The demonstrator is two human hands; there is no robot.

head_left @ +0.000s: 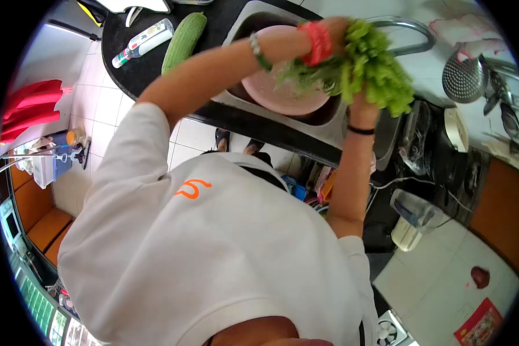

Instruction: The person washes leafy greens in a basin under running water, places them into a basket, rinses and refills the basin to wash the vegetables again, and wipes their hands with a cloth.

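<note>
Over the sink, both my hands are on a bunch of leafy greens [378, 69] with bright green, frilly leaves. My left hand [336, 32], below a red wristband and a beaded bracelet, is closed on the upper side of the bunch; leaves hide part of its fingers. On the lower side, my right hand [364, 106], with a black band at the wrist, grips the bunch, its fingers partly covered by leaves. Thinner green stems hang left of the bunch above a pink basin [288, 104] that sits in the metal sink [242, 29].
A curved metal faucet [421, 37] reaches in beside the greens. On the black counter [118, 29] lie a long green gourd [184, 43] and a labelled bottle [144, 43]. Skimmers and ladles, including a slotted skimmer [464, 78], hang at the right. A clear jug [412, 207] stands lower right.
</note>
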